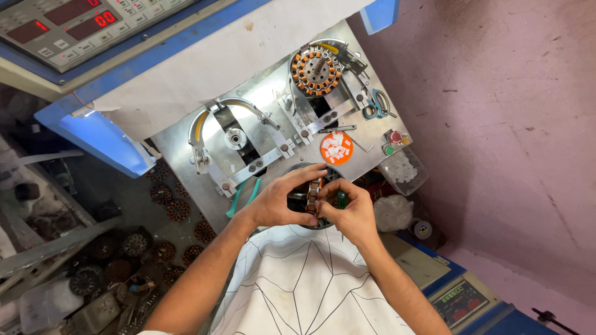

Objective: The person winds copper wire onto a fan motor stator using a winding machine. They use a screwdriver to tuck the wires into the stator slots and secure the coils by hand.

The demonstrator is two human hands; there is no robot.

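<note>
Left hand (279, 201) and right hand (351, 211) both grasp wound stator (315, 195) edge-on over desk (180, 142). Orange lid (336, 147), scissors (377, 104), mounted stator (315, 71) beyond; green pliers (239, 201) beside left wrist.

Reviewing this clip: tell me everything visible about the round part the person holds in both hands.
The stator core is a dark metal ring seen nearly edge-on, with copper-coloured windings showing along its rim. It is held upright over the near edge of the metal bench plate. The left hand grips it from the left, the right hand from the right, fingers pinching the rim. Its far face is hidden.
</note>
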